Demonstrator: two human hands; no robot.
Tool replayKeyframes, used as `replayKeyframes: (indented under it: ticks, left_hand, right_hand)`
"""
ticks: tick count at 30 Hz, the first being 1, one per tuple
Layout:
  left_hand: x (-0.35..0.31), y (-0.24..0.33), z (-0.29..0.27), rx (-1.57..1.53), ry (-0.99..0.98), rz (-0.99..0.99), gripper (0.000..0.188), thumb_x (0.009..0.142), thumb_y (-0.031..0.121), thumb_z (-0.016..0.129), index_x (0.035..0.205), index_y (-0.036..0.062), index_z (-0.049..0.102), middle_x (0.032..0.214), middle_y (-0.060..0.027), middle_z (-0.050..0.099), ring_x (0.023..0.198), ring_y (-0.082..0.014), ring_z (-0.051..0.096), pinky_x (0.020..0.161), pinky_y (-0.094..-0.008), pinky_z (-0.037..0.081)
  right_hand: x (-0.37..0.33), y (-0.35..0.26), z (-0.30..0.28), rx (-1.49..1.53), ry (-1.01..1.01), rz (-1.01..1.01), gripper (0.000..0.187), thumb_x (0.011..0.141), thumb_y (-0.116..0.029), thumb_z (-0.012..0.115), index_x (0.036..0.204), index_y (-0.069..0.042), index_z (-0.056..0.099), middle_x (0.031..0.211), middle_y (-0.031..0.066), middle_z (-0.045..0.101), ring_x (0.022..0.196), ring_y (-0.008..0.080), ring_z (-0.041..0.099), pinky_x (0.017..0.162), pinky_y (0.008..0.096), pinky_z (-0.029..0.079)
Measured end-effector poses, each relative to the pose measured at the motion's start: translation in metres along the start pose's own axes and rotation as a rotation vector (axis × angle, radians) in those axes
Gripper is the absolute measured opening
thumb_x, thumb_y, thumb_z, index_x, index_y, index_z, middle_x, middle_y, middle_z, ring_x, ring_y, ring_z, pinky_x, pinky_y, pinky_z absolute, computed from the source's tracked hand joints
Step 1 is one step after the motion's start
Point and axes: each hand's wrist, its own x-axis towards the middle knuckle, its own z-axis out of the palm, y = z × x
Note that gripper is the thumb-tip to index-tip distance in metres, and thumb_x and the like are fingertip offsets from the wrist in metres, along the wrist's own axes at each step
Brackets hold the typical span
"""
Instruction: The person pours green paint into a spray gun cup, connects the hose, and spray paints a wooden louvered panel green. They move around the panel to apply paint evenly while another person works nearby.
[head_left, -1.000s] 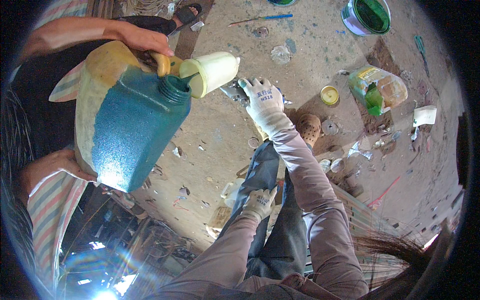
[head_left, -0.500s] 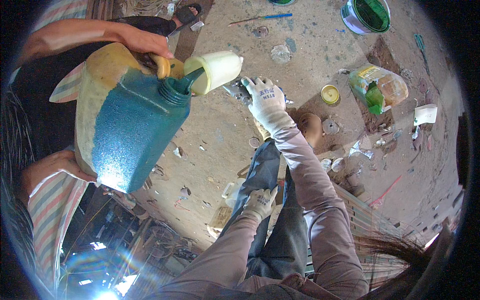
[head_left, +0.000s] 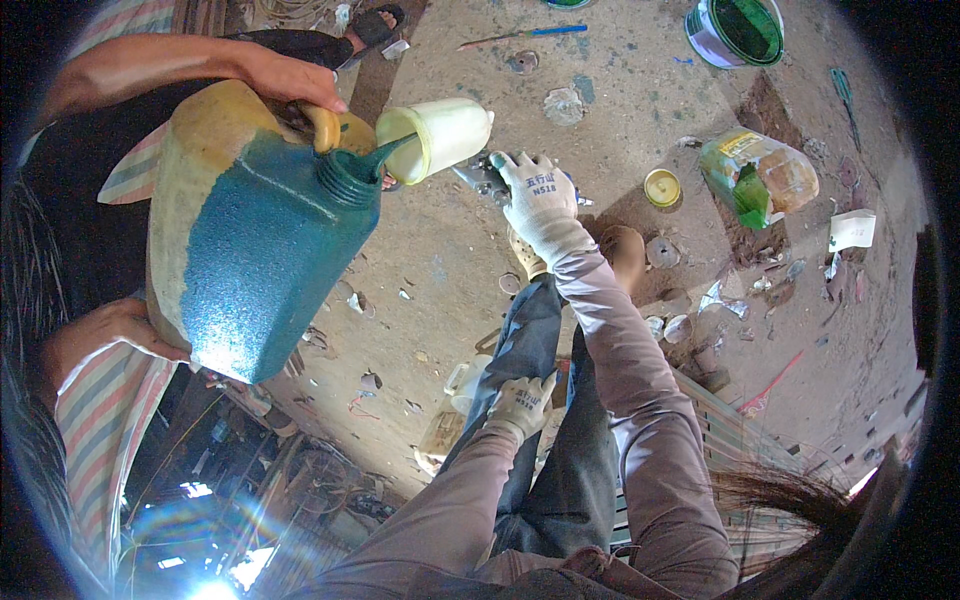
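Shifted rightward, my white-gloved right hand point(head_left: 540, 203) grips a metal sprayer point(head_left: 482, 178), pale plastic cup point(head_left: 452, 133) tilted likely to catch teal liquid point(head_left: 393, 148).

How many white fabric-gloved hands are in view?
2. The right white fabric-gloved hand is around a silvery metal tool, upper centre; the left white fabric-gloved hand is over the dark blue trousers, lower centre. No others show.
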Motion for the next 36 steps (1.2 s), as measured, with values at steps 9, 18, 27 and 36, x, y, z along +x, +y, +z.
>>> replayKeyframes:
  ticks: [9, 18, 27, 36]
  left_hand:
    - [0.0, 0.0, -0.001, 0.01, 0.007, -0.005, 0.051, 0.084, 0.027, 0.06, 0.132, 0.0096, 0.054, 0.092, -0.0113, 0.068, 0.085, -0.0298, 0.066, 0.074, -0.046, 0.052]
    - [0.0, -0.002, 0.002, 0.006, -0.006, -0.009, 0.051, 0.087, 0.028, 0.057, 0.135, 0.0144, 0.052, 0.095, -0.0094, 0.069, 0.087, -0.0285, 0.067, 0.076, -0.0464, 0.051]
    - [0.001, -0.002, 0.001, 0.003, -0.037, -0.024, 0.052, 0.087, 0.028, 0.057, 0.136, 0.0143, 0.051, 0.096, -0.0097, 0.069, 0.089, -0.0284, 0.067, 0.077, -0.046, 0.051]
    - [0.003, -0.004, 0.003, 0.024, 0.009, 0.006, 0.052, 0.086, 0.027, 0.058, 0.136, 0.013, 0.052, 0.095, -0.0098, 0.067, 0.087, -0.0277, 0.066, 0.074, -0.0447, 0.051]
  right_hand:
    - [0.001, 0.001, 0.003, -0.054, 0.139, -0.052, 0.041, 0.08, -0.021, 0.07, 0.12, -0.018, 0.061, 0.103, 0.0078, 0.067, 0.095, 0.0282, 0.066, 0.077, 0.0382, 0.056]
    - [0.006, 0.002, 0.004, -0.007, 0.082, -0.015, 0.045, 0.081, -0.021, 0.07, 0.124, -0.018, 0.059, 0.108, 0.0083, 0.066, 0.1, 0.0291, 0.064, 0.083, 0.0399, 0.054]
    - [0.009, 0.006, 0.013, 0.044, 0.118, -0.055, 0.044, 0.082, -0.023, 0.068, 0.125, -0.016, 0.059, 0.106, 0.0087, 0.067, 0.1, 0.0294, 0.064, 0.082, 0.0404, 0.055]
    - [0.011, 0.0, 0.024, 0.147, 0.1, -0.078, 0.044, 0.083, -0.024, 0.068, 0.125, -0.015, 0.059, 0.111, 0.0082, 0.065, 0.103, 0.0285, 0.063, 0.085, 0.0404, 0.054]
